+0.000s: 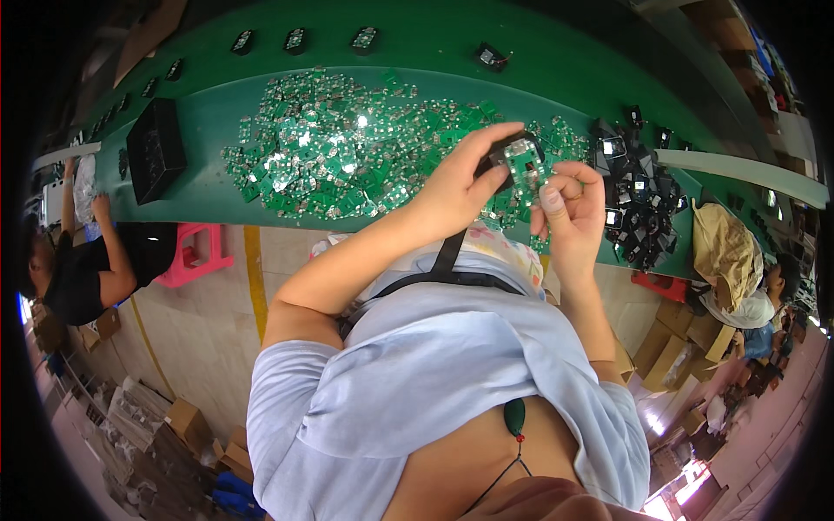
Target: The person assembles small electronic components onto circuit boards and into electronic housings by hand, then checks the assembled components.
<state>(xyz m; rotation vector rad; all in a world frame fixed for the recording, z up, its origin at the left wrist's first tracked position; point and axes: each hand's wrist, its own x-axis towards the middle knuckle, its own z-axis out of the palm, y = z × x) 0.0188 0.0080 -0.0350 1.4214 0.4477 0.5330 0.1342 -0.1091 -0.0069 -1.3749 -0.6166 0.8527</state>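
Note:
My left hand (460,182) is closed around a small black plastic housing (495,158), held above the near side of the worktable. A green circuit board (523,163) with silvery parts lies against the housing's face. The fingers of my right hand (573,204) are bent at the board's lower end and pinch it. Whether the board sits fully inside the housing cannot be seen. Below and left of my hands spreads a wide heap of similar green boards (321,148). To their right is a pile of black housings (645,195).
A black bin (157,153) stands at the table's left. Along the far green strip sit spaced housings with boards, such as one housing (365,40). A pale bar (743,175) crosses at right. Co-workers sit at both sides, one in a black shirt (78,282); a pink stool (196,259) is nearby.

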